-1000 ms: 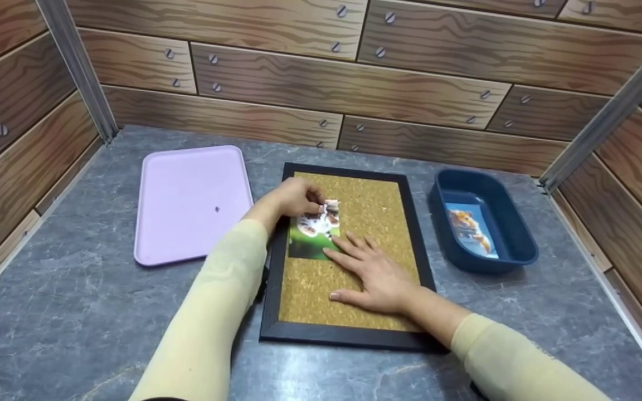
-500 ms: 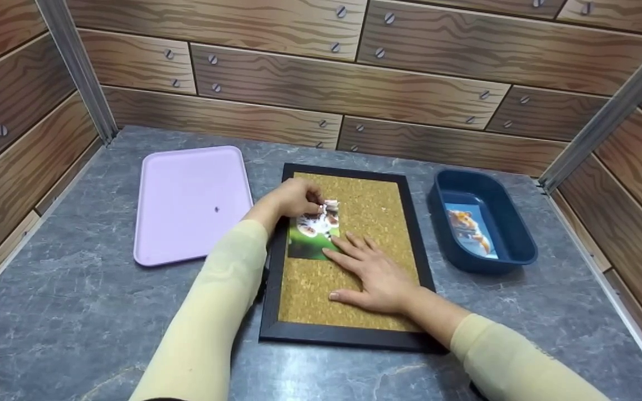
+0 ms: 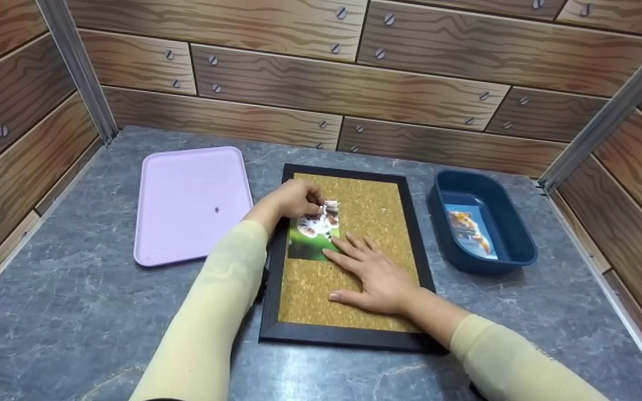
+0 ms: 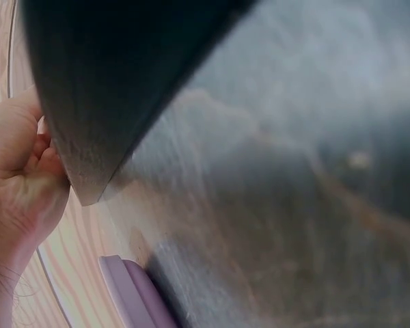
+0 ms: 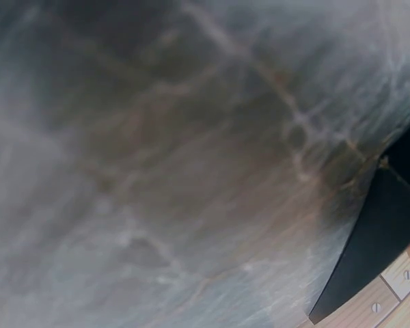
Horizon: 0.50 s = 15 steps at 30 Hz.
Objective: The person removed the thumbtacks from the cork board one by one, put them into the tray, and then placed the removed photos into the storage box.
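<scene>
A cork board (image 3: 354,303) in a black frame lies on the table under both hands. Near its left side is a photo (image 3: 311,248) of a white-and-brown animal on green. My left hand (image 3: 297,197) bends over the photo's upper part, thumb and forefinger pinched together against it; whatever small item sits in the fingertips is hidden. In the left wrist view, the left hand (image 4: 20,171) shows beyond the dark frame edge (image 4: 89,157). My right hand (image 3: 374,275) lies flat on the cork with fingers spread, fingertips at the photo's lower right edge.
Left of the board lies a lilac tray (image 3: 187,184) with one small dark item (image 3: 217,210) on it. To the right stands a dark blue bin (image 3: 507,223) holding a hamster photo (image 3: 471,231). Wood-patterned walls (image 3: 276,72) enclose the grey marbled table (image 3: 81,301).
</scene>
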Tool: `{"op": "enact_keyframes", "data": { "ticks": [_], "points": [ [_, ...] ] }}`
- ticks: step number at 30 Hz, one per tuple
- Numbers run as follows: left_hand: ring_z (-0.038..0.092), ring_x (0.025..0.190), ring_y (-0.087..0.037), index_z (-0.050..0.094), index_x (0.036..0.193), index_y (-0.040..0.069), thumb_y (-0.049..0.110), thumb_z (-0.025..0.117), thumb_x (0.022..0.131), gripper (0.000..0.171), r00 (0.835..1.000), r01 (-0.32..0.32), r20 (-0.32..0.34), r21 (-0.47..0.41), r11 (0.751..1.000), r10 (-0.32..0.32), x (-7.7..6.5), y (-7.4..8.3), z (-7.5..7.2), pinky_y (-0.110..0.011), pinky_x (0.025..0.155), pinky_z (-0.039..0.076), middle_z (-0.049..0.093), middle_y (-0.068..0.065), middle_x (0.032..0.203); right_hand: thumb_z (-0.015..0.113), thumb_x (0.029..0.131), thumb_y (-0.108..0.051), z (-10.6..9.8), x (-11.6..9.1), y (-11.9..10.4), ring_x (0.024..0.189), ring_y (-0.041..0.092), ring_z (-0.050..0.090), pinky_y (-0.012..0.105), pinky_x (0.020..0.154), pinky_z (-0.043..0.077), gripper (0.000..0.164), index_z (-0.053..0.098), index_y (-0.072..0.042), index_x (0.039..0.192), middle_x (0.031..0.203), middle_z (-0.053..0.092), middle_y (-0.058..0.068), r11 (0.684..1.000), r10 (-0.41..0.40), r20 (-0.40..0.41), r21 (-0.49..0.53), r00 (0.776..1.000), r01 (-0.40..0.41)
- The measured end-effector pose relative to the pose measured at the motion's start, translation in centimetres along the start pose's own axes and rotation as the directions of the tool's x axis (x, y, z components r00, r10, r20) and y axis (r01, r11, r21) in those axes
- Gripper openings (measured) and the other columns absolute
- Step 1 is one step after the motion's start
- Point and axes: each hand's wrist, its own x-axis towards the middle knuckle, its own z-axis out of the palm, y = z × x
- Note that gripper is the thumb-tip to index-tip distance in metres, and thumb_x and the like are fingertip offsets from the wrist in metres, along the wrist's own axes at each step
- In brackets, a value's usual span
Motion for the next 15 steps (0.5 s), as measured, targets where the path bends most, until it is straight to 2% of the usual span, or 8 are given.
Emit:
{"op": "enact_keyframes", "data": {
  "ticks": [10, 15],
  "points": [
    [0.066, 0.097, -0.022, 0.074, 0.109, 0.003, 0.013, 0.077, 0.096, 0.016, 1.000, -0.011, -0.025, 0.011, 1.000, 0.011, 0.14, 0.01, 0.16, -0.037, 0.095, 0.053, 0.076, -0.010, 0.104, 0.050, 0.098, -0.078, 0.04, 0.00, -0.01, 0.161, 0.034, 0.014, 0.058, 0.128, 0.012, 0.087, 0.033, -0.030, 0.168, 0.176, 0.021, 0.001, 1.000, 0.001, -0.008, -0.004, 1.000, -0.001],
    [0.067, 0.100, -0.023, 0.075, 0.111, 0.002, 0.012, 0.076, 0.096, 0.018, 1.000, -0.009, -0.018, 0.003, 1.000, 0.009, 0.17, 0.03, 0.17, -0.037, 0.096, 0.053, 0.076, -0.012, 0.107, 0.049, 0.098, -0.078, 0.08, 0.00, 0.04, 0.161, 0.034, 0.015, 0.058, 0.128, 0.012, 0.086, 0.033, -0.030, 0.168, 0.176, 0.021, 0.000, 1.000, 0.002, -0.008, -0.002, 1.000, -0.002]
  ]
}}
